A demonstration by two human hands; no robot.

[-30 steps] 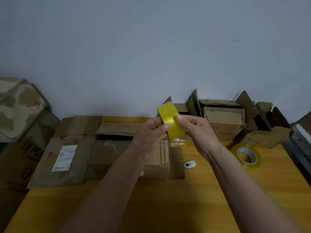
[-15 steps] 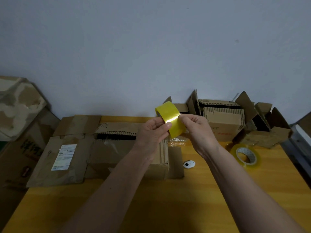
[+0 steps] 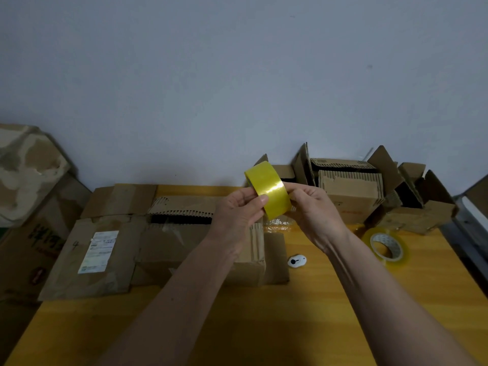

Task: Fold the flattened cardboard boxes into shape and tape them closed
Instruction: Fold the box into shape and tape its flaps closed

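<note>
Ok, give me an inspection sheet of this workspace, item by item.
Surface: yellow wooden table, bare at the front.
Job's things: yellow tape roll held up in the air; flattened cardboard boxes lying at the left of the table; second tape roll lying flat at the right.
Clutter: opened boxes piled at the back right; small white object beside the flattened stack.
Hands: left hand and right hand both grip the yellow roll.
Cables: nothing seen.
Surroundings: plain grey wall; large cartons stand off the table's left edge.
</note>
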